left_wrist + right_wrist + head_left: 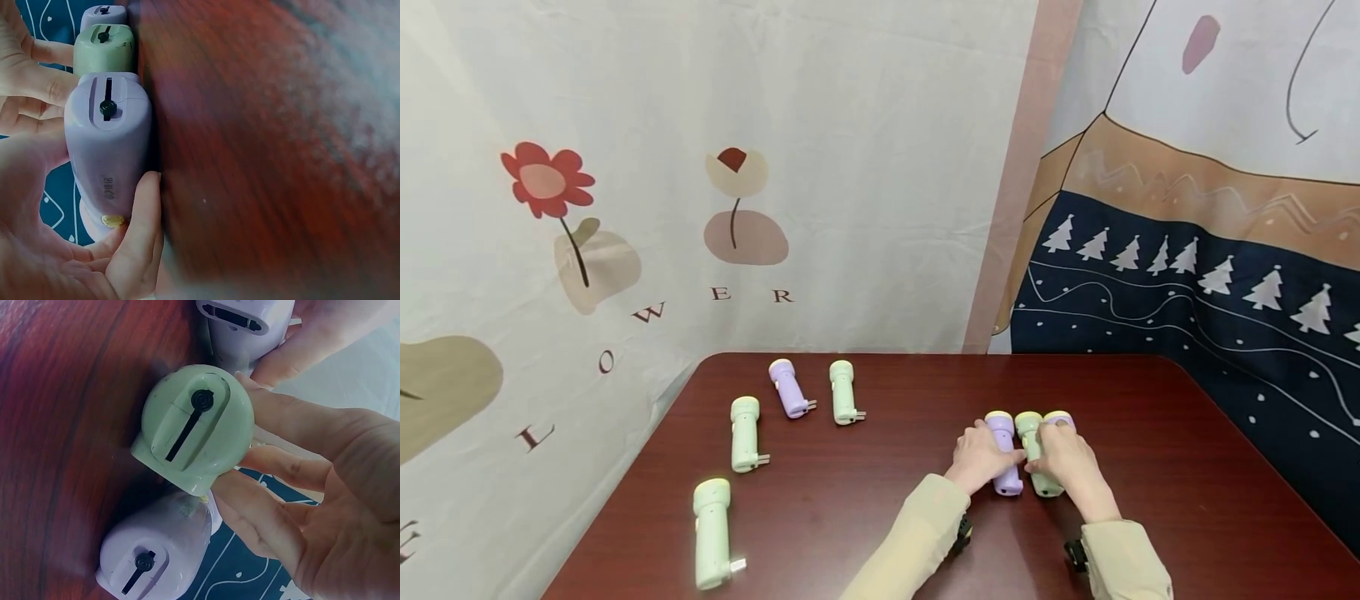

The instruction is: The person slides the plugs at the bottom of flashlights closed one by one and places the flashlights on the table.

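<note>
Three flashlights lie side by side at the right of the table, their lamp heads toward the far edge. My left hand [979, 458] grips the left purple flashlight [1009, 482], fingers along its outer side and thumb across on the other side. My right hand [1071, 462] holds the middle green flashlight [1028, 427] between thumb and fingers. Right beside it, a second purple flashlight [1060, 416] is mostly hidden under the right hand. In the right wrist view the green flashlight's base [197, 428] shows a black slider in a slot.
On the left half of the dark red table [865, 517] lie a purple flashlight [790, 392] and green flashlights [745, 435], spread apart with plug prongs sticking out near their bases. A patterned cloth [880, 167] hangs behind the table.
</note>
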The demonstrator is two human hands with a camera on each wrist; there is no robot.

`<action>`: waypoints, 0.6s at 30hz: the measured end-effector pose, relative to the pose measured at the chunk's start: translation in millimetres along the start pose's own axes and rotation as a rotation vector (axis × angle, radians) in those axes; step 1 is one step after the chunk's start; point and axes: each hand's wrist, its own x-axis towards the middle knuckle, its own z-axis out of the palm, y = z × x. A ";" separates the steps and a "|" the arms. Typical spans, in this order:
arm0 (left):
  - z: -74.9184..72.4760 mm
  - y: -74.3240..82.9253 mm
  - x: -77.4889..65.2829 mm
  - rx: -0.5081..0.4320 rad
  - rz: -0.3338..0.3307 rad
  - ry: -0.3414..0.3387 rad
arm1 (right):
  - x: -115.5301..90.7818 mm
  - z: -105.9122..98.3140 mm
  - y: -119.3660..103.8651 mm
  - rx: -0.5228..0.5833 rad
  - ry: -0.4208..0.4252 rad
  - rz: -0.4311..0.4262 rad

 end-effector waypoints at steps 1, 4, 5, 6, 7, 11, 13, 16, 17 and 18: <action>-0.5 -0.4 -0.2 0.008 0.005 0.001 | 0.0 0.1 -0.3 0.000 0.001 -0.002; -1.2 -1.6 -0.6 0.018 0.016 0.004 | -0.4 0.5 -0.6 -0.002 0.003 -0.003; -0.9 -2.0 -0.5 0.020 0.019 0.006 | -0.4 0.8 -0.4 -0.003 0.003 -0.003; -0.6 -2.3 -0.4 0.021 0.021 0.007 | -0.3 1.2 -0.2 -0.003 0.002 -0.004; -0.3 -2.6 -0.3 0.022 0.021 0.010 | -0.3 1.3 0.0 -0.003 0.001 -0.004; 0.3 -4.4 -0.2 0.031 0.035 0.020 | 0.6 1.3 0.6 -0.004 -0.009 -0.002; -0.8 -5.2 -0.8 0.034 0.050 0.029 | 1.3 0.5 0.7 -0.005 -0.024 0.005; -3.8 -7.9 -1.9 0.023 0.070 0.042 | 2.3 -0.4 1.0 -0.003 -0.040 0.012; -5.3 -9.1 -2.4 0.017 0.074 0.047 | 2.5 -0.5 1.1 -0.002 -0.043 0.013; -7.1 -10.5 -2.8 0.011 0.076 0.051 | 2.6 -0.4 1.3 0.000 -0.041 0.011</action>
